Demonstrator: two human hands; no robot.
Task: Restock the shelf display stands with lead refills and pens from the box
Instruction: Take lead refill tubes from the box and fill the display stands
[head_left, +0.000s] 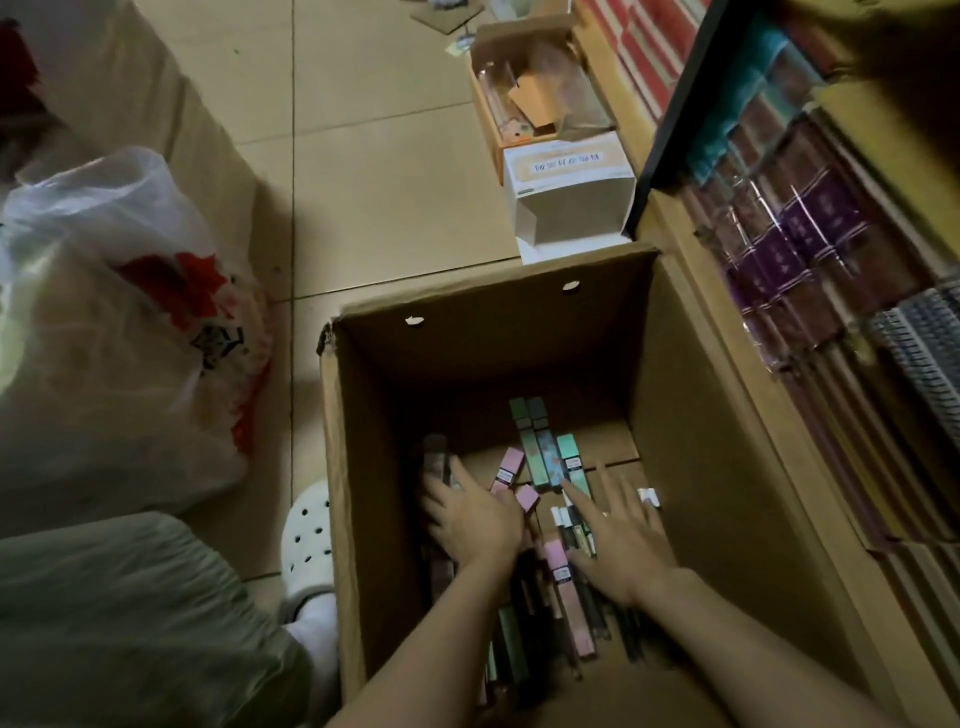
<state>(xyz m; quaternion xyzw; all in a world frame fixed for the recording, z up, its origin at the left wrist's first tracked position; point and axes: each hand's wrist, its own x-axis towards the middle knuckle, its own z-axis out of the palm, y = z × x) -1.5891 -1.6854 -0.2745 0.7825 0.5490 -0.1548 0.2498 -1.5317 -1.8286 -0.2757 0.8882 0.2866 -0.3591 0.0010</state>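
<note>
- Both hands reach deep into the tall brown cardboard box (691, 415) standing on the tiled floor just left of the shelf. The left hand (475, 514) lies over the slim cartons at the left of the bottom, fingers bent down among them; whether it has closed on one cannot be told. The right hand (618, 540) is spread flat, fingers apart, holding nothing.
- The stock lies loose and crossed: pink slim refill cartons (506, 470), green slim cartons (535, 447) and thin dark pens (587, 540). A hasty scoop could take mixed kinds, which would then land in the wrong display stand.
- The pens are thin and smooth; grabbed as a bundle, some would likely slip out on the way up the box's high walls.
- The box's interior is dim, so labels are hard to read and a mistaken pick is likely.
- The open white carton (571, 208) on the floor beyond the box could be kicked.
</note>
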